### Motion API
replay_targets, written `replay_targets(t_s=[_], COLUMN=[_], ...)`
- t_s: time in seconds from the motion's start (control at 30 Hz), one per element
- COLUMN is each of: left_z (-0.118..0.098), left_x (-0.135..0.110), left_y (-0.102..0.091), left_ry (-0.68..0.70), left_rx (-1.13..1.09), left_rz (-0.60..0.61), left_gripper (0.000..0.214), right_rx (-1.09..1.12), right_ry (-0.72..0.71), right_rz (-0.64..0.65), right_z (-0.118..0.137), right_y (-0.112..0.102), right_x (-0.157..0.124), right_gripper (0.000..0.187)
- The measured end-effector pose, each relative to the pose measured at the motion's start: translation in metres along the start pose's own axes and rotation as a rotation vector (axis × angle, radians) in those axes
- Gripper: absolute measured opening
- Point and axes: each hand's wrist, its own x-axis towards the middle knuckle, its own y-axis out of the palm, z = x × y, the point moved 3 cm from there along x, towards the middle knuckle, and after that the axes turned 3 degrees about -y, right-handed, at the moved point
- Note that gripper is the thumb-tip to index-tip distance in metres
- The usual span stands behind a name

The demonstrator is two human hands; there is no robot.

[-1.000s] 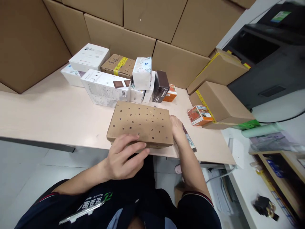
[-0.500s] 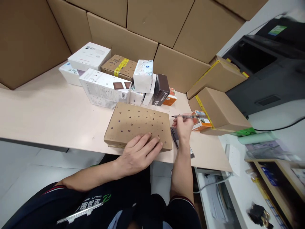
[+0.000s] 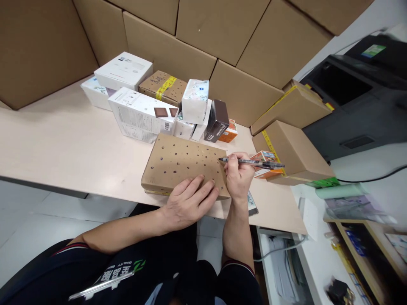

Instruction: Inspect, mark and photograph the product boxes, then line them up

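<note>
A brown cardboard box [image 3: 178, 159] dotted with small dark circles lies flat near the table's front edge. My left hand [image 3: 189, 197] rests on its near side, fingers stretched out over the top. Pinched in my right hand [image 3: 239, 176] is a pen [image 3: 263, 163], its tip at the right part of the box top. Whether the tip touches the cardboard, I cannot tell. Beneath my right wrist, a flat dark-edged item [image 3: 252, 205] is partly hidden.
Behind the box stand white cartons [image 3: 140, 112], a tissue pack [image 3: 194, 101], a dark brown box [image 3: 218, 120] and a taped, dotted box [image 3: 162, 87]. Larger cardboard boxes [image 3: 292, 148] and a black machine [image 3: 356, 101] are on the right. Big cartons [image 3: 171, 46] line the back.
My right hand has moved left with the pen, bringing its tip from beside the box to over its top. My left hand stays on the box. The view has shifted slightly.
</note>
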Motion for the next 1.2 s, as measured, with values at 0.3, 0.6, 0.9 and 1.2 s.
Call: replay_targets(t_s=[0.3, 0.6, 0.9, 1.2], left_z=[0.001, 0.001, 0.002, 0.007], left_x=[-0.002, 0.000, -0.001, 0.001], left_y=[0.000, 0.000, 0.000, 0.005], left_ry=[-0.008, -0.009, -0.001, -0.048], left_rx=[0.005, 0.034, 0.035, -0.001], left_rz=[0.004, -0.015, -0.003, -0.002], left_gripper=[0.023, 0.022, 0.021, 0.025], right_rx=[-0.073, -0.078, 0.058, -0.128], right_ry=[-0.052, -0.056, 0.026, 0.301], right_rz=[0.073, 0.073, -0.058, 0.254], right_z=[0.005, 0.003, -0.004, -0.040], right_y=[0.000, 0.000, 0.000, -0.028], right_x=[0.005, 0.006, 0.003, 0.002], right_gripper=[0.027, 0.025, 0.029, 0.030])
